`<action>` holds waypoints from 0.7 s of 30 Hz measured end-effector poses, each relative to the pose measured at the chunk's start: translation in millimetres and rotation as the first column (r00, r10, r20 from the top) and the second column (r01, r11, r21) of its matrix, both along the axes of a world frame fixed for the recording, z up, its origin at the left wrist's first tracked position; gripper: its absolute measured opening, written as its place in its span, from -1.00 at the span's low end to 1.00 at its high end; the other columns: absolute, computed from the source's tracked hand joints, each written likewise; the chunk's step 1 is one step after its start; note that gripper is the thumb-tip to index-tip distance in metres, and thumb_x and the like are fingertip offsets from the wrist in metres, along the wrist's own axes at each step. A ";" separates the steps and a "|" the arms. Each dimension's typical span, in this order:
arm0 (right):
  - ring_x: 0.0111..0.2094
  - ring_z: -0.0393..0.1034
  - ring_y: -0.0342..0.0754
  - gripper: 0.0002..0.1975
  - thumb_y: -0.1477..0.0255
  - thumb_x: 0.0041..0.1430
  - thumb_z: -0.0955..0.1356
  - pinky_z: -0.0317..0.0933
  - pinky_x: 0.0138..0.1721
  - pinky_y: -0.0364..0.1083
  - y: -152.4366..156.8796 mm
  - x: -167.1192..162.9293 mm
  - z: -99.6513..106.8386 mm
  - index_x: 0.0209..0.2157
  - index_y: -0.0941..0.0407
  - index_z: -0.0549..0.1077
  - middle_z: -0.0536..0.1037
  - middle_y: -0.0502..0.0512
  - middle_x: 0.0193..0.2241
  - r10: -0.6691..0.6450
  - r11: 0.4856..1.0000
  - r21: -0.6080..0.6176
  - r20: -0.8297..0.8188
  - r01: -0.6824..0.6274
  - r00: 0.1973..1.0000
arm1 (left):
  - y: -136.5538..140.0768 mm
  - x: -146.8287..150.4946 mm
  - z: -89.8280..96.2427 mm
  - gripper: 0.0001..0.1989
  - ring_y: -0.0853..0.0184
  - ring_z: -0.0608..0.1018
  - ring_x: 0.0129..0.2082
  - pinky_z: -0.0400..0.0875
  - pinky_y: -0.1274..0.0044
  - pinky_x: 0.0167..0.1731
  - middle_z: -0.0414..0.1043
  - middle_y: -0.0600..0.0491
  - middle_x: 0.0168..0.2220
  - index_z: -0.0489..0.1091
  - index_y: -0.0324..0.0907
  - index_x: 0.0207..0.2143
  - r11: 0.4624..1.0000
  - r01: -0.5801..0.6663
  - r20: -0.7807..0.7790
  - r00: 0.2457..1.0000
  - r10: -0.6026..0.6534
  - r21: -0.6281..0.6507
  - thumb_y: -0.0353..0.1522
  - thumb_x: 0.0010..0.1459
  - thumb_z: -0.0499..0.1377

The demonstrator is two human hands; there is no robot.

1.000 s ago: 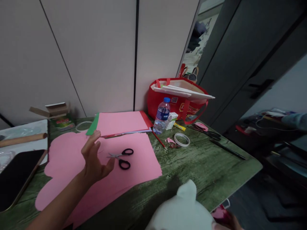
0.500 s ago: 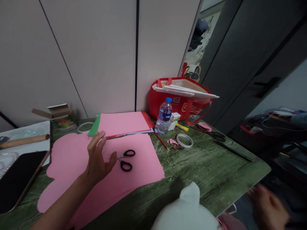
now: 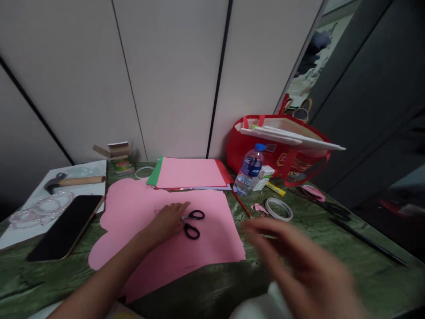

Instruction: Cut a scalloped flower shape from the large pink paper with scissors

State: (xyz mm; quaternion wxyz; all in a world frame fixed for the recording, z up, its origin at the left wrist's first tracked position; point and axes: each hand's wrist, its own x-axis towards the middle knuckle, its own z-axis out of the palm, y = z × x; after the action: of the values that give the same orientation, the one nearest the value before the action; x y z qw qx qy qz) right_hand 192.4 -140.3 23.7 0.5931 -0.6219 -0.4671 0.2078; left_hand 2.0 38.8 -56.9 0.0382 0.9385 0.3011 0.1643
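Note:
My left hand [image 3: 169, 220] rests low over the pink paper [image 3: 215, 239], fingers fairly straight and pointing right, covering the blades of the scissors [image 3: 191, 231]. The scissors' two black handle loops show just right of my fingertips; whether my hand touches the metal I cannot tell. Blurred by motion, my right hand [image 3: 302, 261] is in the air over the front right of the table, a gap between thumb and index finger and nothing visible in it. Under the left forearm lies a scalloped pink sheet [image 3: 124, 212].
Behind are stacked coloured sheets [image 3: 192, 173], a water bottle [image 3: 247, 173], a red bag [image 3: 239, 146] and a tape roll [image 3: 278, 209]. A phone [image 3: 66, 228] and a hammer [image 3: 81, 180] lie at left. Another pair of scissors [image 3: 337, 210] lies at right. A white rounded thing [image 3: 265, 305] is at the front.
My left hand has come down onto the pink paper by the scissors. My right hand has risen from beyond the table's right edge to above the table. The view has turned left.

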 end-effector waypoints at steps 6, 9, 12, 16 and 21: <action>-0.16 0.29 0.18 -0.59 0.72 -0.09 0.25 0.19 -0.25 0.05 107.3 -76.3 -42.4 -0.14 0.24 0.36 0.42 0.33 -0.21 0.423 0.860 -0.500 0.591 -0.100 0.687 | 0.1 0.9 -0.6 -0.64 0.18 0.47 -0.25 0.31 0.40 -0.29 0.46 -0.09 -0.26 0.21 -0.22 -0.03 0.997 -0.070 -0.063 0.996 0.069 -0.014 -0.42 0.08 0.06; -0.15 0.27 0.23 -0.63 0.69 -0.13 0.30 0.17 -0.25 0.07 121.9 -61.0 -67.6 -0.20 0.24 0.40 0.41 0.36 -0.19 0.472 0.837 -0.537 0.613 -0.104 0.633 | -4.6 4.3 5.0 -0.68 0.13 0.43 -0.21 0.28 0.34 -0.25 0.43 -0.14 -0.23 0.24 -0.27 -0.07 0.994 -0.106 -0.057 0.993 0.107 0.013 -0.44 0.08 0.06; -0.18 0.32 0.18 -0.66 0.69 -0.11 0.30 0.17 -0.24 0.04 127.0 -45.6 -74.9 -0.22 0.22 0.41 0.44 0.34 -0.23 0.484 0.837 -0.535 0.624 -0.116 0.614 | -11.2 7.4 14.9 -0.80 0.13 0.41 -0.23 0.26 0.32 -0.24 0.41 -0.10 -0.26 0.32 -0.22 -0.21 0.989 -0.144 -0.030 0.989 0.145 0.034 -0.47 0.10 0.01; -0.27 0.39 0.16 -0.68 0.68 -0.09 0.30 0.19 -0.27 0.04 135.6 -23.0 -72.9 -0.22 0.23 0.41 0.48 0.33 -0.30 0.442 0.858 -0.501 0.606 -0.114 0.661 | -16.5 6.1 27.1 -0.84 0.18 0.41 -0.35 0.29 0.35 -0.35 0.39 -0.07 -0.37 0.31 -0.23 -0.33 0.974 -0.228 0.029 0.973 0.228 0.006 -0.43 0.15 -0.05; -0.24 0.42 -0.02 -0.57 0.61 0.12 0.17 0.24 -0.27 -0.08 144.4 15.0 -69.6 0.06 0.20 0.13 0.50 0.20 -0.25 0.338 0.911 -0.393 0.542 -0.123 0.769 | -36.0 11.2 25.3 -0.81 0.30 0.45 -0.40 0.34 0.50 -0.40 0.43 0.08 -0.39 0.34 -0.14 -0.40 0.992 -0.062 0.045 0.997 0.068 -0.112 -0.26 -0.08 0.23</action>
State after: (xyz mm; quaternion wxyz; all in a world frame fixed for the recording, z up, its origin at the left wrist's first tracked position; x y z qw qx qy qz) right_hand 207.5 4.0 -45.9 0.2694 -0.6836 -0.6618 0.1489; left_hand 13.3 2.9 -31.6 0.0922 0.9204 0.3392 0.1713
